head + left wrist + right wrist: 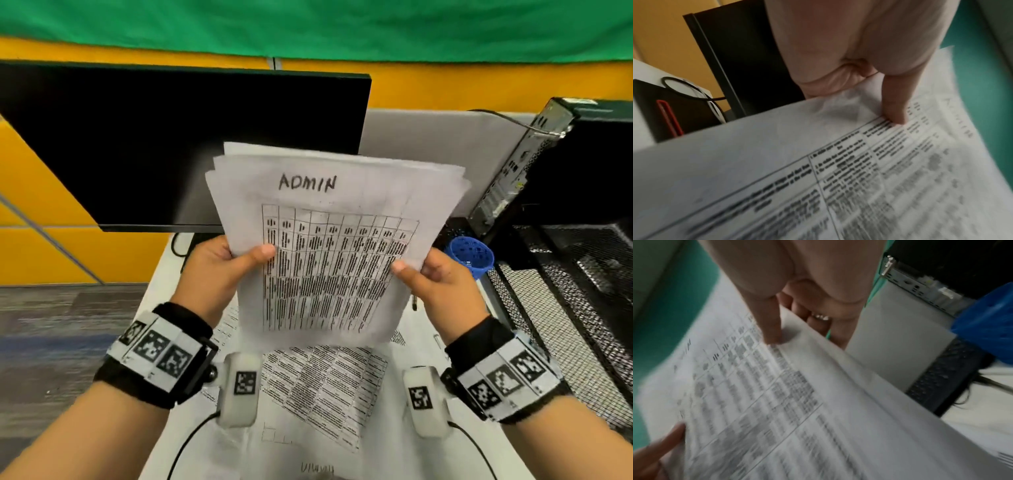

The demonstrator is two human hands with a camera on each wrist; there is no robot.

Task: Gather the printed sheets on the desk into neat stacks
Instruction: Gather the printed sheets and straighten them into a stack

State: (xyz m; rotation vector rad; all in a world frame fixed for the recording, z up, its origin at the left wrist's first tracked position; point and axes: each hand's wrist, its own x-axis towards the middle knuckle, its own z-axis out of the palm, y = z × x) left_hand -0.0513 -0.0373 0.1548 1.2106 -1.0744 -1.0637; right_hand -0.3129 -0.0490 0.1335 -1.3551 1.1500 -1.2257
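Observation:
I hold a bundle of printed sheets (329,246) upright above the desk; its front page shows a table and the handwritten word ADMIN. My left hand (222,267) grips the bundle's left edge, thumb on the front. My right hand (435,277) grips the right edge the same way. In the left wrist view the left hand's thumb (896,104) presses the sheets (838,170). The right wrist view shows the right hand's thumb (768,321) on the page (777,394), with fingers behind it. More printed sheets (322,390) lie flat on the desk below the bundle.
A black monitor (164,144) stands behind the bundle at left. A computer tower (555,164) and a black mesh tray (582,274) are at right, with a blue mesh cup (474,255) beside them. A pen (414,303) lies by my right hand.

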